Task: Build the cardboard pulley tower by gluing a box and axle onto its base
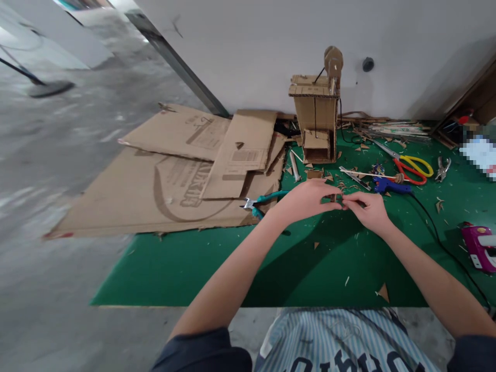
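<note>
Over the green tabletop, my left hand point(304, 200) has its thumb and fingers closed on a small brown piece point(332, 198) that looks like cardboard. My right hand point(367, 209) meets it fingertip to fingertip, pinching at the piece's right end; what exactly lies between those fingers is too small to make out. Teal-handled cutting pliers point(253, 204) lie partly under my left wrist, jaws pointing left. Behind the hands stands a cardboard box structure point(315, 116) with a round cardboard part on top and a dark cord. A blue glue gun point(391, 186) rests just beyond my right hand.
Flat cardboard sheets point(186, 181) cover the left side and overhang the table point(174, 274). Scissors point(413, 168) with red and yellow handles, a small metal clamp-like tool point(442, 169) and a magenta device point(478, 248) lie at right. A black cable point(437, 235) runs to the front edge. Scraps are scattered about.
</note>
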Demonstrator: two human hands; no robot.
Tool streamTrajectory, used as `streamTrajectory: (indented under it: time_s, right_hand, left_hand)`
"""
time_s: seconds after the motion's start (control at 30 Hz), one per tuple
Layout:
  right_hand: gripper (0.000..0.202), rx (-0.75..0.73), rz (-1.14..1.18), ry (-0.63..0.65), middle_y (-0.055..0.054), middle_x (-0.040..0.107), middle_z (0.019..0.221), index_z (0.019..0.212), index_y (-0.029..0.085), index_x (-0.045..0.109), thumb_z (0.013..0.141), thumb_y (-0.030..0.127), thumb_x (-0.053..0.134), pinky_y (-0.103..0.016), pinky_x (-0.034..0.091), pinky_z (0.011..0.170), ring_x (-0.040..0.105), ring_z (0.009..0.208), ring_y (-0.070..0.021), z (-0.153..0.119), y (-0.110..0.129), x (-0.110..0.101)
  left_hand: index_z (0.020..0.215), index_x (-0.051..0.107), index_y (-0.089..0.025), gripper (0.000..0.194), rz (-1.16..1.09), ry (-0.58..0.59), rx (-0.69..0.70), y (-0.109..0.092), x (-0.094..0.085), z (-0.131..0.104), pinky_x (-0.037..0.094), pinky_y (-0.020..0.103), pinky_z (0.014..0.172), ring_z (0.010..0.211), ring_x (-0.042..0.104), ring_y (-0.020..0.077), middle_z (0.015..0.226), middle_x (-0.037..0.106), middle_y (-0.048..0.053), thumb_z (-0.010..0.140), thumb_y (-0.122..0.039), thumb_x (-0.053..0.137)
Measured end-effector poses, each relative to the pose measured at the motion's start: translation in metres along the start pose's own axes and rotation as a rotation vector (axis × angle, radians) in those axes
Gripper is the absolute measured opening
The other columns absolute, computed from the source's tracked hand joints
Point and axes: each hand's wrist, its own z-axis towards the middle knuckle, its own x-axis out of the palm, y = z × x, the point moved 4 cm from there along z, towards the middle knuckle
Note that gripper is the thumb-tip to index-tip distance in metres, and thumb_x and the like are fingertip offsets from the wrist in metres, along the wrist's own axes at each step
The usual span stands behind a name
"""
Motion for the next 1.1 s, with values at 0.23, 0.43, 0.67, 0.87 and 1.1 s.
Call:
streamTrajectory:
  time_s: [0.23, 0.43, 0.67, 0.87, 1.1]
  right_hand:
    - [0.018, -0.345, -0.367, 0.000, -0.006, 0.082, 0.098, 0.104, 0.022, 0.076, 0.099, 0.024, 0.059, -0.033, 0.064, 0.078, 0.079, 0.088, -0.0206, -0.003, 0.013, -0.004]
    - [0.015, -0.494, -0.609, 0.017, -0.006, 0.079, 0.083, 0.089, 0.021, 0.073, 0.098, 0.024, 0.062, -0.032, 0.057, 0.067, 0.073, 0.074, -0.0194, -0.006, 0.018, -0.011]
    - [0.020, -0.449, -0.445, 0.036, -0.005, 0.077, 0.079, 0.088, 0.021, 0.074, 0.100, 0.022, 0.059, -0.030, 0.054, 0.065, 0.070, 0.071, -0.0172, -0.009, 0.021, -0.006]
    - [0.024, -0.193, -0.283, 0.125, -0.003, 0.078, 0.079, 0.084, 0.025, 0.076, 0.100, 0.029, 0.058, -0.031, 0.056, 0.066, 0.072, 0.071, -0.0185, -0.004, 0.010, -0.007]
    - [0.023, -0.034, -0.300, -0.105, -0.004, 0.078, 0.077, 0.084, 0.023, 0.076, 0.096, 0.034, 0.060, -0.034, 0.058, 0.066, 0.073, 0.069, -0.0204, 0.003, -0.007, -0.052]
  left_hand:
    - [0.104, 0.078, -0.020, 0.022, -0.149, 0.171, -0.110, -0.010, -0.005, 0.006, 0.043, 0.026, 0.063, 0.075, 0.069, 0.0175, 0.088, 0.079, 0.003, 0.097, -0.038, 0.066]
    - [0.117, 0.075, -0.019, 0.030, -0.222, 0.071, -0.117, -0.004, -0.004, -0.001, 0.050, 0.029, 0.074, 0.088, 0.072, 0.0201, 0.105, 0.080, 0.006, 0.095, -0.039, 0.071]
    - [0.112, 0.072, -0.020, 0.019, -0.132, -0.039, -0.005, 0.001, -0.009, -0.028, 0.055, 0.030, 0.082, 0.095, 0.073, 0.0194, 0.106, 0.078, 0.004, 0.098, -0.033, 0.068]
    - [0.113, 0.071, -0.019, 0.023, 0.058, -0.151, 0.073, 0.009, -0.007, -0.039, 0.058, 0.039, 0.101, 0.113, 0.072, 0.0239, 0.112, 0.076, 0.009, 0.102, -0.037, 0.061]
    - [0.121, 0.071, -0.018, 0.033, 0.123, -0.328, -0.351, 0.056, -0.066, -0.068, 0.060, 0.036, 0.096, 0.103, 0.075, 0.0229, 0.120, 0.079, 0.007, 0.099, -0.042, 0.066]
